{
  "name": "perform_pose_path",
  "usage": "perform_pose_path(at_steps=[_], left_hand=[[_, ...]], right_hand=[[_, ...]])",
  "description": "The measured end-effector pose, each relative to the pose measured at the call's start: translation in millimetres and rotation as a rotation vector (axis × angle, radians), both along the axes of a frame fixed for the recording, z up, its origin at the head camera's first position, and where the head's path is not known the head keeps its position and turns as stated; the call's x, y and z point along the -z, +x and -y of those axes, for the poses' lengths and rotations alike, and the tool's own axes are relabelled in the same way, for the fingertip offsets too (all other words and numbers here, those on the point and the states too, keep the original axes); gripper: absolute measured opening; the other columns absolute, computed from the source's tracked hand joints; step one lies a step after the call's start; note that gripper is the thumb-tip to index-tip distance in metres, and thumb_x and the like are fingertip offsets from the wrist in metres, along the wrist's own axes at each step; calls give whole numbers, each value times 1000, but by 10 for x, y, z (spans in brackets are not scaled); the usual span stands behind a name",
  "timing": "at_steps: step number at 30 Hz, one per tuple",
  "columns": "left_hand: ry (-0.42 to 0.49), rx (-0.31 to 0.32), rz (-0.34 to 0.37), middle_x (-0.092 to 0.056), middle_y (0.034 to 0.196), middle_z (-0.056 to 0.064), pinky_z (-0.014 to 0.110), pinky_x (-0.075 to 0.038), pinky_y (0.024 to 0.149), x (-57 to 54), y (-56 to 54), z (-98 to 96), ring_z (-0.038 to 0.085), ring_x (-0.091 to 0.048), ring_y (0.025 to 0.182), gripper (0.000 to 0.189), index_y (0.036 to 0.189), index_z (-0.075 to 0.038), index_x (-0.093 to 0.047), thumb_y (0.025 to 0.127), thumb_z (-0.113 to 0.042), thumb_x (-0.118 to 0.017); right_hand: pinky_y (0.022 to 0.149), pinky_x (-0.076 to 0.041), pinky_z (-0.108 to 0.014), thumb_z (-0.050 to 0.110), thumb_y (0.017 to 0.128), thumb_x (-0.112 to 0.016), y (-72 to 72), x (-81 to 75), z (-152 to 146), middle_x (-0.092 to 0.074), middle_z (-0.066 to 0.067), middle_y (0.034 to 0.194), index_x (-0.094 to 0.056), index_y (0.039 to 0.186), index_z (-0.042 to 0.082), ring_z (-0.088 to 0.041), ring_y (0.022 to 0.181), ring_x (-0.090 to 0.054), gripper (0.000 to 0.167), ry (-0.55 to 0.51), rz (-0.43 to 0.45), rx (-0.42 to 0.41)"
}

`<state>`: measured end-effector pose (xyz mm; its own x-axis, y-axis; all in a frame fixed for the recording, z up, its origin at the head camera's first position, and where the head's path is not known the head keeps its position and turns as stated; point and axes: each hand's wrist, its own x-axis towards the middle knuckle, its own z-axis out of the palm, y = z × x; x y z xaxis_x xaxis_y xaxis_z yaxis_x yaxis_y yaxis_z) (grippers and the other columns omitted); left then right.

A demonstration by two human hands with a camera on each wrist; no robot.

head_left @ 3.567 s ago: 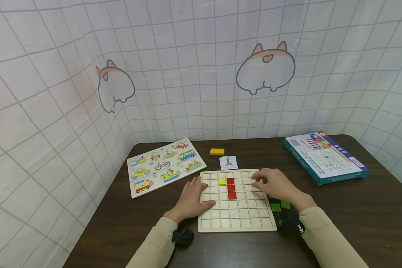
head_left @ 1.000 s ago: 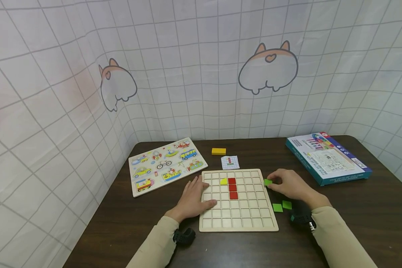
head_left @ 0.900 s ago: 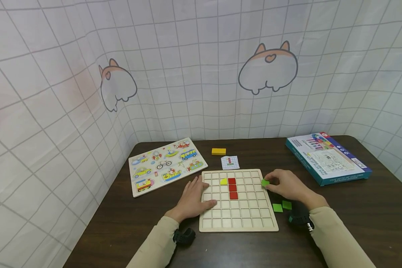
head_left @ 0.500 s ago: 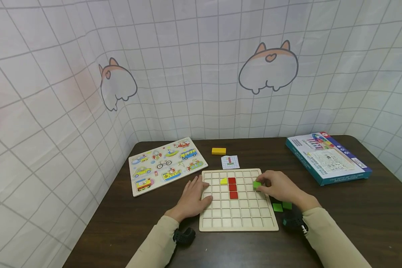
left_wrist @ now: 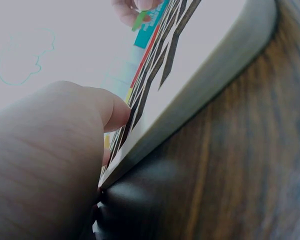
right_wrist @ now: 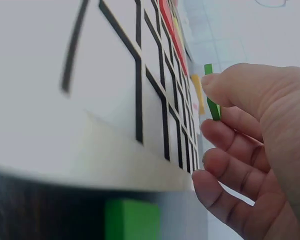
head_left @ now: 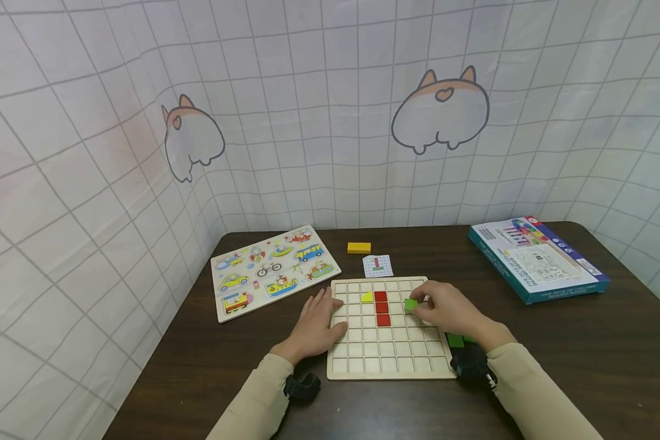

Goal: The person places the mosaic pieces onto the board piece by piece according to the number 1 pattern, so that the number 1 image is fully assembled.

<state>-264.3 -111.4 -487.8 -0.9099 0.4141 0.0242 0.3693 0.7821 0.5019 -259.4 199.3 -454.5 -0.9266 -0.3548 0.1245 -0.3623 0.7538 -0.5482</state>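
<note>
A pale wooden grid board [head_left: 363, 366] lies on the dark table. Three red square tiles [head_left: 382, 308] sit in a column in its cells, with a yellow tile [head_left: 367, 297] at the left of the top one. My right hand [head_left: 448, 310] pinches a green square tile [head_left: 410, 304] between thumb and fingers, over the board's right half; the right wrist view shows this tile [right_wrist: 212, 95] edge-on, above the surface. My left hand [head_left: 311, 327] rests on the board's left edge with its fingers spread. Another green tile [head_left: 455, 340] lies by the right edge, partly behind my right wrist.
A small card [head_left: 377, 266] with a printed grid pattern lies just behind the board, and a yellow block [head_left: 359, 248] beyond it. A picture puzzle board [head_left: 261, 293] is at the left, a flat box [head_left: 544, 275] at the back right.
My right hand has carried the green tile leftward from beside the board's right edge to over the grid. My left hand stays at the board's left edge, its thumb drawn in slightly.
</note>
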Motion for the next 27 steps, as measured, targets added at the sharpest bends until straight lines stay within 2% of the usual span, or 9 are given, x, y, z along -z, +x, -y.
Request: perform_pose_path(at_steps=[5, 12, 21, 27], left_hand=[[1, 1, -2, -18, 161, 16, 48, -4, 120, 4, -6, 3, 29, -10, 150, 51, 138, -10, -48, 95, -37, -53], [-2, 5, -4, -19, 160, 16, 48, -5, 120, 7, -8, 6, 30, -10, 150, 52, 138, -10, -48, 95, -37, -54], [5, 11, -5, -19, 161, 16, 49, -5, 120, 12, -8, 15, 29, -10, 150, 53, 137, -10, -48, 94, -40, -55], [7, 11, -1, -17, 161, 16, 48, -4, 120, 21, -8, 14, 29, -9, 150, 54, 138, -10, -48, 94, -40, -55]], right_hand=[[67, -46, -30, 21, 87, -73, 26, -19, 83, -65, 5, 96, -71, 106, 15, -13, 77, -51, 20, 1, 23, 9], [64, -44, -29, 20, 87, -75, 38, 20, 156, -64, 5, 96, -72, 104, 15, -12, 73, -50, 18, 10, -12, -9], [72, -50, -30, 23, 85, -76, 75, 22, 275, -67, 6, 103, -72, 107, 15, -8, 79, -55, 24, 19, -49, -63], [72, -51, -28, 23, 85, -76, 117, 11, 364, -67, 8, 99, -74, 104, 16, -8, 79, -55, 20, 37, -77, -86]])
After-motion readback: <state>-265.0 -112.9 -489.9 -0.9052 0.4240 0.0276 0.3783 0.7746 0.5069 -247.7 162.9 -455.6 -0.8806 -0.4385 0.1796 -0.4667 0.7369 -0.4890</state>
